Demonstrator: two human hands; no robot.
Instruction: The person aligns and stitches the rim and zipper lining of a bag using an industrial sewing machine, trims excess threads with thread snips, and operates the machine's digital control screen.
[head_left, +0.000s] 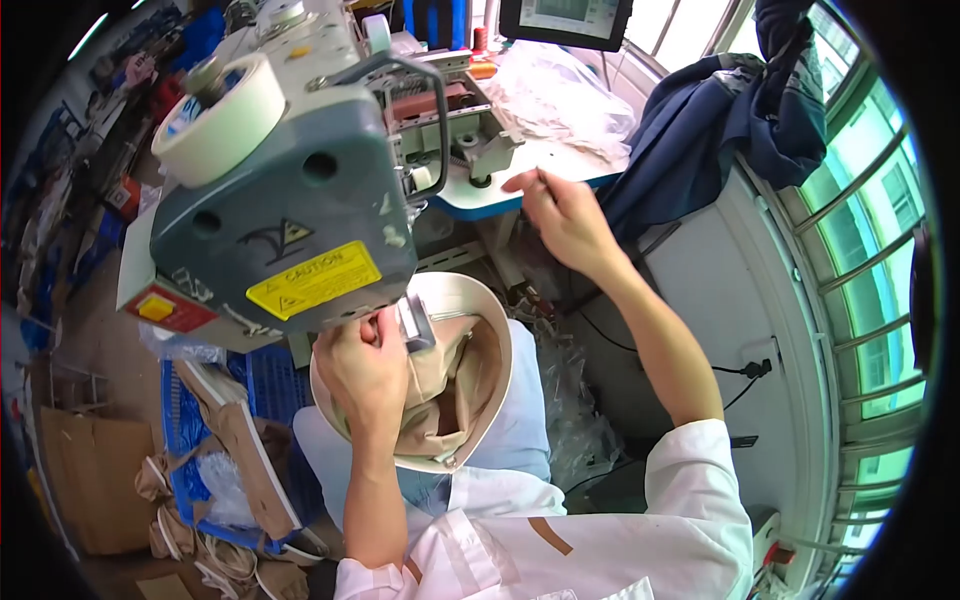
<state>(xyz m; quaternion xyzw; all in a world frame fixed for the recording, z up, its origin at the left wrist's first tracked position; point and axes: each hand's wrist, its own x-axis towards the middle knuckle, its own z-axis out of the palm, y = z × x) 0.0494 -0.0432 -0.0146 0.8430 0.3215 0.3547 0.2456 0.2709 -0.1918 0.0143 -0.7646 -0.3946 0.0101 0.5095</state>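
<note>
A beige fabric piece (pixel 470 418), round and open like a bag with a pale stiff rim, rests on my lap below the machine head (pixel 300 200). At its left side, my left hand (pixel 362 375) has its fingers closed on the rim, right under the machine; the fingertips are partly hidden. A grey metal part (pixel 415 322) of the machine reaches down into the opening. My right hand (pixel 568 215) is raised near the blue-edged worktable (pixel 530 185), fingers pinched together. Whatever is in that pinch, if anything, is too small to make out.
A roll of white tape (pixel 222 122) sits on top of the machine. Beside my left leg stands a blue basket (pixel 185 400) with beige pieces. Clear plastic (pixel 560 95) lies on the table; dark blue cloth (pixel 690 130) hangs by the window. A cardboard box (pixel 95 480) is at left.
</note>
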